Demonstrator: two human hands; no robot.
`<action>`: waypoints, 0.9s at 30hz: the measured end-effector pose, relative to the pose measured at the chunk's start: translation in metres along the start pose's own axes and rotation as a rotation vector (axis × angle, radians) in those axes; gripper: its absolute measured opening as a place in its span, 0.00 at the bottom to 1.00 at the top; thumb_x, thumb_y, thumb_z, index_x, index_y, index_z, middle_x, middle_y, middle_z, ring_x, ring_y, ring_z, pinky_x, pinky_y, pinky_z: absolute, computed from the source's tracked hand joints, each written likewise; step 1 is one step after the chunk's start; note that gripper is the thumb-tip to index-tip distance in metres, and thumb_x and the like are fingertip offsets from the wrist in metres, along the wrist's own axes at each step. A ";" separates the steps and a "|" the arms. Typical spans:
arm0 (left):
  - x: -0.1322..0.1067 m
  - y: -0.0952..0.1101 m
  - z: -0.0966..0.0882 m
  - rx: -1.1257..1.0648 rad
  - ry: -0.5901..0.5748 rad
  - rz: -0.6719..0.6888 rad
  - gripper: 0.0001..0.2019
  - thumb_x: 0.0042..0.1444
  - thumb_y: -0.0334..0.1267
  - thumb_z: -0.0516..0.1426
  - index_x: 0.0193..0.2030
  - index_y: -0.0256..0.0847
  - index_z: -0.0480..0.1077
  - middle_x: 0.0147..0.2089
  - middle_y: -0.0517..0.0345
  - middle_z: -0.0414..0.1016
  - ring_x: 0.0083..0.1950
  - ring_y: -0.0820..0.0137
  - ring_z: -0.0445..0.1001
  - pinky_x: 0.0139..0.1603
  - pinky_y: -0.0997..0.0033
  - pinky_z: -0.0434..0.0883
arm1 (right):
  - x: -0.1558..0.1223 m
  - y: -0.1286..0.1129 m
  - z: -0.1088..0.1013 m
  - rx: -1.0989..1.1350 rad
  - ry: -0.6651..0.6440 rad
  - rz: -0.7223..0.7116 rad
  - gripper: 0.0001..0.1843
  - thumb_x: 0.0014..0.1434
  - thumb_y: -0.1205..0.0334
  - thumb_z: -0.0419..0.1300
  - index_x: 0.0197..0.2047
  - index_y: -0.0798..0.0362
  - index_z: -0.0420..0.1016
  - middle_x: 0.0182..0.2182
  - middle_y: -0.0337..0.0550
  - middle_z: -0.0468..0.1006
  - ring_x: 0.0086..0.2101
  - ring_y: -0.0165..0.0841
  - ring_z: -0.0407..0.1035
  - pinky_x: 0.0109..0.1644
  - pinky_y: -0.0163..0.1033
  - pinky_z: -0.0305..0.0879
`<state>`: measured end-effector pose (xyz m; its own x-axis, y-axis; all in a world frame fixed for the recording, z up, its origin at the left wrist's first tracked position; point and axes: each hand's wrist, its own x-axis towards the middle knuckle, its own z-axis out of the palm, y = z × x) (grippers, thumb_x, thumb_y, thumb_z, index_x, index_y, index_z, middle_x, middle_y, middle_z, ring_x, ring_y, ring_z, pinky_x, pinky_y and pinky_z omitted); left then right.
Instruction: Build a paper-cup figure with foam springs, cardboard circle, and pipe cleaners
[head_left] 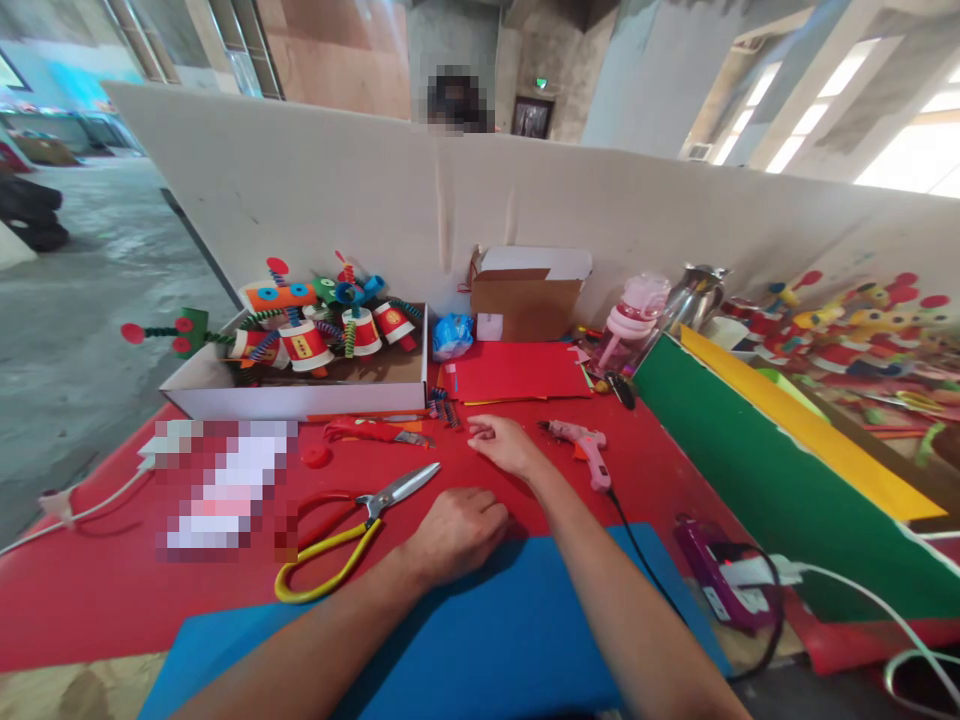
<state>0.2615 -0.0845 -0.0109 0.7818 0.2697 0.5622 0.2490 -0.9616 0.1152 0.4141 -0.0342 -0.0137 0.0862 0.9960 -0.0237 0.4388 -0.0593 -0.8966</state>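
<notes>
My left hand (463,528) rests, fingers curled under, on the red table cover at the blue sheet's (480,620) far edge. Its palm side is hidden. Just beyond it my right hand (502,446) reaches leftward, fingers apart with nothing visible in them. Small dark coiled paper strips (444,410) lie close to its fingertips. Left of my hands are scissors (373,508) with red and yellow handles, blades partly open. A red utility knife (367,430) lies behind them. To the right is a pink glue gun (589,446) on its side.
An open white box (300,403) holds several paper-cup figures (304,345). Red paper sheets (517,370) lie before a cardboard box (529,305). A green panel (780,490) borders the right side, near a purple power strip (720,575) and cables. Across the white partition (337,190) is a person's head.
</notes>
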 end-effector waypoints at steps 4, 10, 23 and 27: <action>0.002 -0.002 0.002 -0.023 0.116 -0.079 0.13 0.63 0.31 0.46 0.33 0.37 0.71 0.33 0.51 0.73 0.34 0.68 0.70 0.35 0.69 0.70 | -0.031 -0.018 0.000 0.304 -0.178 -0.097 0.15 0.58 0.55 0.59 0.46 0.51 0.78 0.40 0.46 0.81 0.41 0.35 0.75 0.51 0.44 0.69; -0.002 0.000 0.008 0.042 0.207 -0.135 0.12 0.60 0.30 0.49 0.38 0.36 0.74 0.38 0.46 0.74 0.40 0.61 0.70 0.41 0.59 0.71 | -0.057 -0.032 0.003 0.515 -0.387 -0.176 0.19 0.57 0.47 0.60 0.43 0.53 0.79 0.41 0.46 0.81 0.44 0.37 0.74 0.54 0.45 0.66; 0.005 -0.006 0.003 -0.041 0.164 -0.127 0.14 0.60 0.28 0.47 0.41 0.36 0.74 0.41 0.46 0.75 0.46 0.62 0.69 0.47 0.58 0.69 | -0.045 -0.015 0.010 0.208 0.014 -0.188 0.18 0.61 0.50 0.53 0.34 0.52 0.79 0.34 0.45 0.82 0.37 0.37 0.75 0.46 0.43 0.70; 0.004 -0.007 -0.003 0.005 0.050 -0.117 0.13 0.63 0.35 0.50 0.29 0.38 0.71 0.30 0.54 0.72 0.35 0.67 0.66 0.40 0.63 0.66 | -0.040 -0.008 -0.001 0.048 0.421 -0.198 0.16 0.58 0.48 0.58 0.29 0.50 0.78 0.32 0.46 0.82 0.41 0.41 0.75 0.55 0.50 0.67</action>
<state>0.2616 -0.0771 -0.0071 0.7178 0.3775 0.5850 0.3401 -0.9233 0.1785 0.4079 -0.0738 -0.0052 0.3650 0.8734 0.3225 0.4420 0.1422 -0.8856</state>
